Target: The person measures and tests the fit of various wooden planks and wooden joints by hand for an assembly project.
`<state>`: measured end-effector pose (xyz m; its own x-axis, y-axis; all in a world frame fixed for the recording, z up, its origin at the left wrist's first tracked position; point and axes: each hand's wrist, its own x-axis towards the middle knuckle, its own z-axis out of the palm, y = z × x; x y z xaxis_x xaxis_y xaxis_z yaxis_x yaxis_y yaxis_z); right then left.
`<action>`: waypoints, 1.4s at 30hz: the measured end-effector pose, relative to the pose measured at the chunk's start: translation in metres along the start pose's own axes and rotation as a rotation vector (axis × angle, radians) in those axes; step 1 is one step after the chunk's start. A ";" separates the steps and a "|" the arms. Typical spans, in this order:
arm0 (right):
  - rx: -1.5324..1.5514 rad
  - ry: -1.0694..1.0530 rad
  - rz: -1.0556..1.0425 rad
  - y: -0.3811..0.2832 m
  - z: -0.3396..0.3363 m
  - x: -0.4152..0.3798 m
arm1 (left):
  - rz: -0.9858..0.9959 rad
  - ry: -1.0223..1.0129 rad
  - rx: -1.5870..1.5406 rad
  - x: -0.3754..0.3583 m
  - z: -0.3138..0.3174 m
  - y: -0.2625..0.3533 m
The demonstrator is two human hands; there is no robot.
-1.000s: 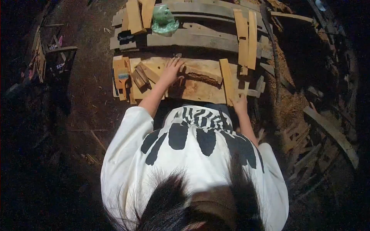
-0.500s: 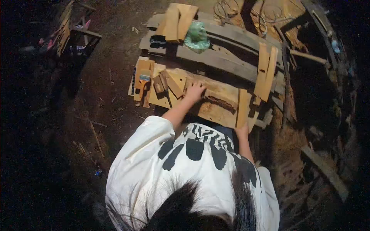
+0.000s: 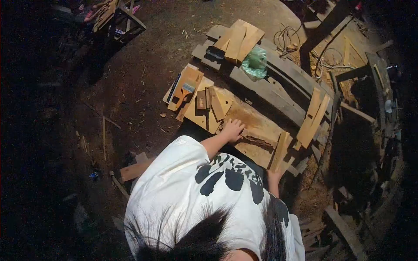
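Observation:
My left hand [image 3: 233, 130] rests on the near edge of a wide wooden slab [image 3: 257, 124], its fingers bent over the surface with small gaps between them. Farther right, my right hand [image 3: 274, 177] is at the lower end of a narrow upright-lying board [image 3: 279, 152], its fingers wrapped round that end. A dark, rough crack runs through the slab between the hands. Left of my left hand lie a small wooden block [image 3: 203, 100] and a short wood strip [image 3: 215, 104]. A brush [image 3: 186, 90] with an orange handle lies beyond them on a board.
Grey planks [image 3: 261, 89] form the bench top. On them lie a green plastic bag [image 3: 254, 63], pale boards [image 3: 244, 41] at the back and a slotted board [image 3: 312, 117] at the right. A dark post [image 3: 326, 32] and cable coils [image 3: 287, 38] stand beyond.
The view has turned and shifted, so the bench appears lower, farther right and more tilted. My left hand has moved toward the slab's near edge. My right hand stays at the narrow board's end.

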<state>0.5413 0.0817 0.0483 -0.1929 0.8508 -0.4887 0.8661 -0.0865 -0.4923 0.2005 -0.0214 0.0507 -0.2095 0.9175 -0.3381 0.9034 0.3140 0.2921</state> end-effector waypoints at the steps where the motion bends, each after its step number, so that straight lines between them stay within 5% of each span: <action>1: -0.004 0.007 -0.005 -0.001 0.002 -0.001 | -0.032 -0.060 -0.027 -0.003 0.002 0.002; 4: -0.004 -0.080 -0.020 0.004 0.010 0.002 | -0.031 0.054 -0.054 -0.001 0.036 0.006; 6: 0.176 -0.004 -0.126 0.006 0.023 0.003 | 0.034 -0.045 -0.077 0.003 0.030 0.018; 8: 0.131 -0.017 -0.090 0.024 0.036 0.014 | 0.417 0.122 0.279 0.014 0.075 0.019; 10: 0.087 -0.036 -0.053 0.019 0.042 0.023 | 0.495 0.220 0.426 0.014 0.065 0.039; 17: -0.008 -0.019 -0.019 -0.012 0.022 0.021 | 0.399 0.084 0.159 0.009 0.060 0.061; 19: -0.084 0.173 -0.172 -0.011 0.026 0.032 | 0.398 0.056 0.157 0.005 0.052 0.058; 23: -0.109 0.303 -0.141 -0.091 0.008 0.029 | 0.382 0.090 0.145 -0.003 0.058 0.044; 25: -0.419 0.219 -0.677 -0.087 0.015 0.053 | 0.358 0.063 0.094 -0.007 0.054 0.037; 28: -0.683 0.085 -0.908 -0.104 0.032 0.055 | 0.278 -0.123 -0.057 -0.012 0.015 0.031; 30: -0.752 -0.270 -0.708 -0.132 0.025 0.035 | 0.186 -0.138 -0.027 -0.010 0.013 0.025; 34: -0.653 -0.117 -0.789 -0.097 0.051 0.030 | 0.293 -0.039 -0.137 -0.004 0.035 0.004; 42: -0.770 -0.187 -0.765 -0.087 0.053 0.025 | 0.234 -0.192 0.059 -0.001 0.029 0.015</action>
<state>0.4365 0.0828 0.0410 -0.8116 0.4443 -0.3793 0.5310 0.8318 -0.1620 0.2255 -0.0242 0.0294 0.0761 0.8986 -0.4320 0.9402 0.0796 0.3313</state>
